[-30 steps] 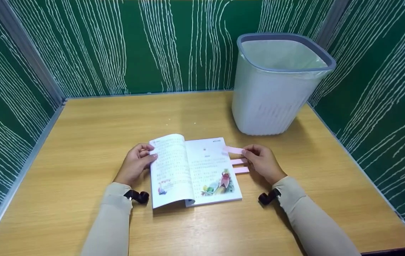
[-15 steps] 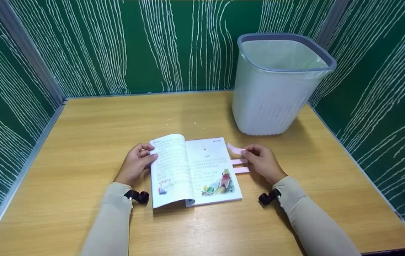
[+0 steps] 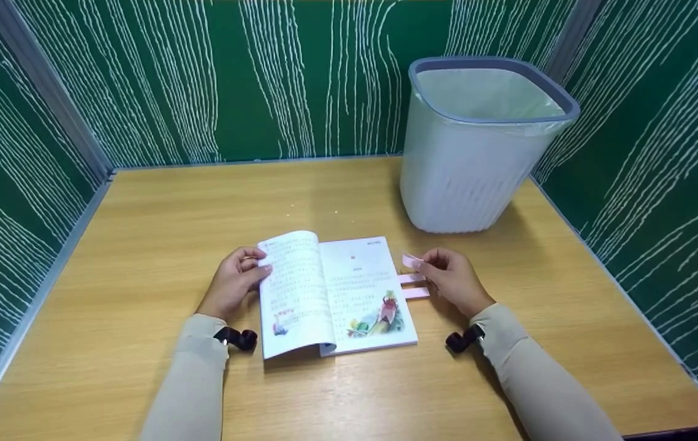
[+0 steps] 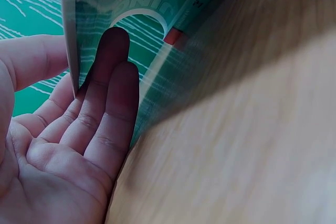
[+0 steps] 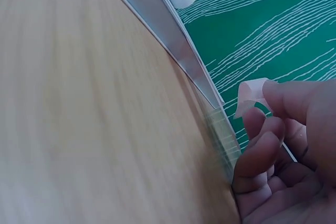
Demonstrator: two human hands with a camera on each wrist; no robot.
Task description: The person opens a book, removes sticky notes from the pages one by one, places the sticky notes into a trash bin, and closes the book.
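Observation:
An open book [image 3: 361,324] lies on the wooden table, its left pages lifted and curved. My left hand [image 3: 235,278] holds the book's left edge, thumb on the page; in the left wrist view the fingers [image 4: 113,87] lie behind the green cover [image 4: 152,3]. Just right of the book, my right hand [image 3: 453,278] pinches a pink paper strip [image 3: 411,261] between thumb and finger. The strip [image 5: 252,90] is bent into a curl in the right wrist view, apart from the book. Below it, a pink tab [image 3: 410,278] and a lower pink tab [image 3: 417,293] stick out from the book's right edge.
A white waste bin [image 3: 465,165] with a grey rim and a liner stands at the back right of the table [image 3: 171,214]. Green panels [image 3: 312,79] with white wavy lines enclose the back and sides. Tiny white specks lie behind the book.
The pink strip has come off the right page and curled up toward the right hand's fingers. The left hand and the book have stayed in place.

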